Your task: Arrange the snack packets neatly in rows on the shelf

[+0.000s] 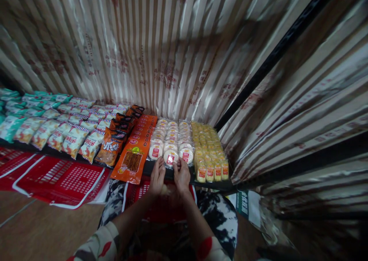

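White packet between left hand and right hand; fingers half-curled, grip unclear.

From above the person's forearms, the head camera looks forward and down, near the round white packs.

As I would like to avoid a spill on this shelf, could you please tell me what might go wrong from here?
The left hand and right hand are at the front middle round packet; a push could disturb the packets crowded behind it. That packet lies near the shelf's front edge, so it might slip off. The long orange packet overhangs that edge, and a passing arm could knock it.
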Action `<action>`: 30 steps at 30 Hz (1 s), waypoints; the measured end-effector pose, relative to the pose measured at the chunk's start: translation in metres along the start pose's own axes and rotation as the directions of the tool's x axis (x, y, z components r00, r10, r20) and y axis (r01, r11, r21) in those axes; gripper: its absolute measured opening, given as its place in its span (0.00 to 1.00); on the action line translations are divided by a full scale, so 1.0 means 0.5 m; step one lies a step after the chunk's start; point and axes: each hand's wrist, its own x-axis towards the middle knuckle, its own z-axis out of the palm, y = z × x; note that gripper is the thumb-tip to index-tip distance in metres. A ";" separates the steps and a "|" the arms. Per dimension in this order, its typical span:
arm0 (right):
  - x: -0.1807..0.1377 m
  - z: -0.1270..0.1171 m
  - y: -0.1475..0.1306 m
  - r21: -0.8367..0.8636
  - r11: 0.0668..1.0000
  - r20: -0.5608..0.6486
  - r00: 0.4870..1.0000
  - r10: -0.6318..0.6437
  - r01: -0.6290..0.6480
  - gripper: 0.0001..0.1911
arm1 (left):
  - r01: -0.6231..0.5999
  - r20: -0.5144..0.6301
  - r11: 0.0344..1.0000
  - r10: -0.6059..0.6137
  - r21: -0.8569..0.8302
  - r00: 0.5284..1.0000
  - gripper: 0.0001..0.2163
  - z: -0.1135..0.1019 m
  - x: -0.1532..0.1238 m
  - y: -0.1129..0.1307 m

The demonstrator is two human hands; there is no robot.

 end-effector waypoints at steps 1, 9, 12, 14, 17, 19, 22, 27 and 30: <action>0.000 0.000 0.000 -0.003 1.000 0.001 1.000 -0.005 0.005 0.24 | 0.009 0.008 1.000 -0.009 0.017 1.000 0.23 -0.001 0.000 0.002; -0.001 0.006 0.001 -0.057 0.998 -0.022 0.999 -0.038 0.037 0.23 | 0.054 0.047 0.994 -0.059 0.093 0.997 0.23 0.001 0.000 0.011; -0.002 0.011 -0.002 -0.084 0.995 -0.033 0.998 -0.053 0.050 0.24 | 0.059 0.040 0.992 -0.064 0.108 0.997 0.24 0.003 0.000 0.012; -0.003 0.011 -0.008 -0.105 0.993 -0.025 0.998 -0.052 0.049 0.25 | 0.069 0.037 0.991 -0.073 0.111 0.997 0.23 0.003 0.001 0.013; -0.006 0.008 -0.020 -0.148 0.989 -0.004 1.000 -0.029 0.028 0.26 | 0.083 0.028 0.991 -0.087 0.109 0.996 0.23 0.003 0.002 0.014; -0.006 0.004 -0.028 -0.170 0.985 0.000 1.000 -0.003 0.002 0.27 | 0.083 0.018 0.991 -0.085 0.107 0.996 0.23 0.004 0.002 0.014; -0.007 0.000 -0.037 -0.166 0.985 0.000 0.999 0.040 -0.039 0.27 | 0.084 0.009 0.990 -0.086 0.112 0.996 0.23 0.006 0.003 0.013; -0.007 0.002 -0.038 -0.138 0.987 0.010 0.997 0.083 -0.080 0.23 | 0.083 0.011 0.988 -0.085 0.127 0.996 0.23 0.006 0.003 0.012; -0.007 0.005 -0.034 -0.136 0.988 -0.007 0.998 0.070 -0.070 0.22 | 0.072 0.019 0.984 -0.076 0.160 0.997 0.22 0.003 0.003 0.005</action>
